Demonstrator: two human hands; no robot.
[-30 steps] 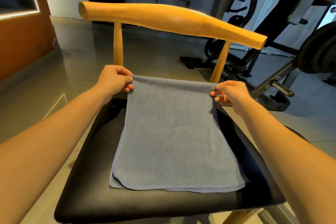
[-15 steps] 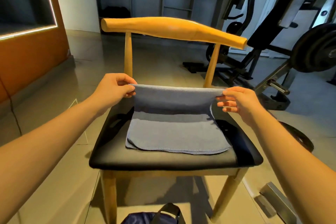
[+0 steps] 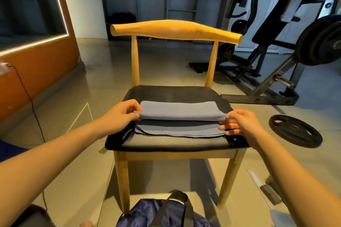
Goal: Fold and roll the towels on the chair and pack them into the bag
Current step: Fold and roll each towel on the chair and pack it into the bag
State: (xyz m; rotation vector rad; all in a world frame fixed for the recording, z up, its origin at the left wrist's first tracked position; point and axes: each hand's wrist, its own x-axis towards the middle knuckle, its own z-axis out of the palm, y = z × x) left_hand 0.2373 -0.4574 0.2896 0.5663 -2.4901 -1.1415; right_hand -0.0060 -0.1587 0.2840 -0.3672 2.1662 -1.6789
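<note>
A grey-blue towel lies on the black seat of a wooden chair. Its far edge is lifted and folded toward me over the lower half. My left hand pinches the folded edge's left corner. My right hand pinches the right corner. The lower layer's hem shows near the seat's front. A dark blue bag with black straps sits on the floor below the chair's front.
A black weight plate lies on the tiled floor right of the chair. Gym machines and a loaded barbell stand at the back right. An orange wall with a dangling cable is at the left.
Both hands have pulled the towel's far edge toward me, folding it over the near half. The view has backed away from the chair, and the bag has come into sight.
</note>
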